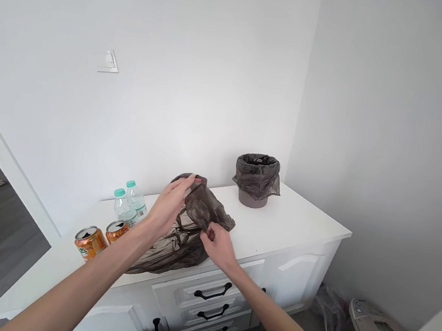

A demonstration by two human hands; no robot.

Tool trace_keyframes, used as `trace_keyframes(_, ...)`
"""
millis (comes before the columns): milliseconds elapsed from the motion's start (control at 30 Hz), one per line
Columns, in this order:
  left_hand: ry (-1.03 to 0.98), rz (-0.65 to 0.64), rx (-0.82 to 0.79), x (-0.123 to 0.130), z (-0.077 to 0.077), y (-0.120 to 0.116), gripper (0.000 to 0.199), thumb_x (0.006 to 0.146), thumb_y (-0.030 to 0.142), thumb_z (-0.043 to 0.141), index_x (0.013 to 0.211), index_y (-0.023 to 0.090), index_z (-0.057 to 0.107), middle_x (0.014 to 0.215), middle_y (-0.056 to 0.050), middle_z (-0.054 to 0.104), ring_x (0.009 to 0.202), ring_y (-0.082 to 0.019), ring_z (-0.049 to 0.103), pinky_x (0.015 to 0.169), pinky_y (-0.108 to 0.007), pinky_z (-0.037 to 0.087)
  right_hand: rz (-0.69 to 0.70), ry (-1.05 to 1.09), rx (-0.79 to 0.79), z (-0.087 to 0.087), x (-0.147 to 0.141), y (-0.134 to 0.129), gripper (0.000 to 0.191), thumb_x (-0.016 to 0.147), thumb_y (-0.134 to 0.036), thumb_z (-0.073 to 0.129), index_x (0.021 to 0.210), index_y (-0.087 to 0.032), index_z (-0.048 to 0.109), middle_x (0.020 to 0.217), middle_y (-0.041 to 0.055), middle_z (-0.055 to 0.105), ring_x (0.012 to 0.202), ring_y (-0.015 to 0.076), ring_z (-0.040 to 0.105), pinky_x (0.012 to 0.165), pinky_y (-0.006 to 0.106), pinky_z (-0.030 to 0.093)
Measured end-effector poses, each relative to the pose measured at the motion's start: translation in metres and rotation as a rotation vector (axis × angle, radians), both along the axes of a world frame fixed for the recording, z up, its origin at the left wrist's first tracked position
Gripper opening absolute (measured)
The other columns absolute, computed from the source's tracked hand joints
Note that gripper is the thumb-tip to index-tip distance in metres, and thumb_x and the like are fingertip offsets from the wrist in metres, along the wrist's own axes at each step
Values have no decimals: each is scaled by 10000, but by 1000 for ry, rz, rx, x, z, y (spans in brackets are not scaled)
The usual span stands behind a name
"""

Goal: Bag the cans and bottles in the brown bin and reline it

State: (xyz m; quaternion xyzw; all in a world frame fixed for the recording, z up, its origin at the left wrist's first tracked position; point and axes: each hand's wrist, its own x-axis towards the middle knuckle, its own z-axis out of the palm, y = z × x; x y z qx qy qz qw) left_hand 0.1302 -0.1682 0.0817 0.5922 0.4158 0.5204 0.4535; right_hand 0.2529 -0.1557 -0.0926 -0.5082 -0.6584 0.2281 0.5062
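Observation:
A thin dark plastic bag (189,251) is spread over the front middle of the white cabinet top, its upper part raised and bunched. My left hand (171,202) is at the bag's upper left edge, fingers pressed together on the plastic. At the bag's right side, my right hand (217,244) pinches the film between thumb and fingers. Left of the bag are two orange cans, one nearer the edge (90,243) and one partly behind my left forearm (117,229). Two clear bottles with green caps (122,208) (135,200) stand behind them.
A small bin (253,199) lined with a dark bag stands at the back right of the cabinet top (299,216). Drawers with black handles (213,292) are below the front edge. A clear plastic bag (329,313) and a beige appliance (374,327) are on the floor at right.

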Motion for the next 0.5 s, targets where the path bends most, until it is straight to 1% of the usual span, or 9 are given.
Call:
trace_keyframes(100,152,76,62,-14,0,16,370,831,580,716,918,229,795,1269,-77,739,1340,-301,545,1129,-391,382,27,57,53,12,47,-16,144,842,-242,514,709,-248,459,687,-21,567,666,170,555,621,271,430)
trace_keyframes(167,190,93,62,-19,-3,29,358,829,570,712,896,230,802,1290,-81,734,1385,-306,508,1173,-388,320,-22,69,91,29,79,-28,109,840,-250,510,732,-246,490,722,-5,592,687,174,563,603,271,446)
trace_keyframes(200,176,86,55,-19,-4,36,350,822,558,715,895,227,801,1303,-88,728,1394,-308,501,1176,-387,314,-49,62,119,40,93,-35,107,847,-260,509,742,-246,498,764,9,613,713,178,575,613,274,469)
trace_keyframes(233,147,73,56,-18,-4,42,338,812,543,719,891,223,796,1310,-93,725,1393,-306,503,1173,-382,318,-79,56,165,50,106,-43,106,848,-268,511,744,-247,504,827,29,642,762,188,597,642,285,501)
trace_keyframes(300,64,48,80,-12,1,49,293,785,499,730,859,219,774,1281,-90,734,1368,-291,527,1162,-367,334,-104,5,273,70,124,-62,118,838,-266,534,724,-252,505,1064,80,689,960,232,646,783,353,564)
trace_keyframes(333,16,35,99,-8,6,49,265,774,477,734,840,221,758,1247,-77,743,1345,-280,545,1157,-361,342,-101,-37,324,78,130,-73,120,828,-253,552,715,-255,511,1208,93,676,1079,263,642,877,409,570)
trace_keyframes(400,-84,8,142,0,21,42,216,764,437,734,811,226,725,1154,-42,754,1288,-256,579,1146,-353,362,-57,-138,388,91,137,-95,122,808,-219,583,703,-264,538,1460,62,574,1284,314,575,1026,516,530)
trace_keyframes(433,-136,-11,165,2,29,35,196,763,416,733,806,226,715,1104,-28,752,1255,-246,594,1135,-351,378,-18,-184,403,96,139,-106,125,800,-204,595,700,-268,556,1541,28,508,1363,331,524,1075,554,501)
trace_keyframes(500,-218,-53,210,3,44,15,158,766,372,730,794,219,703,1017,-19,737,1183,-233,619,1106,-348,412,68,-244,400,102,141,-124,140,788,-187,620,682,-271,582,1632,-40,391,1479,354,409,1128,594,463)
